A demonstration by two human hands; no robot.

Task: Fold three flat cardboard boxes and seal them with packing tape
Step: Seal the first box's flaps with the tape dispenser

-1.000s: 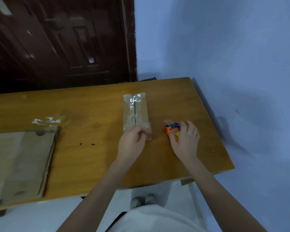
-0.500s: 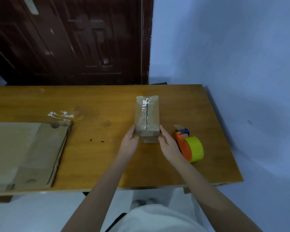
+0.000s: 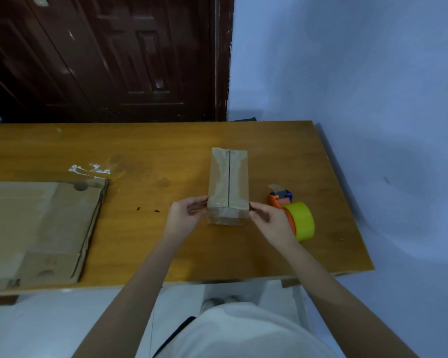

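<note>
A warm brown wooden surface (image 3: pixel 145 244) stands against a pale blue wall (image 3: pixel 360 73), with a dark brown panelled door (image 3: pixel 109 58) behind it. No brand, label or writing can be read on anything. Near the middle of the surface lies a small sealed cardboard box (image 3: pixel 228 182), its long axis running away from the person toward the door, shiny clear tape over its centre seam. The left hand (image 3: pixel 185 215) and right hand (image 3: pixel 269 220) pinch the box's near corners, one on each side. Just right of the box sits an orange tape dispenser (image 3: pixel 282 202) with a yellow roll. Far left of the box lies a stack of flat cardboard (image 3: pixel 36 228). Between them are scraps of tape (image 3: pixel 89 169).
</note>
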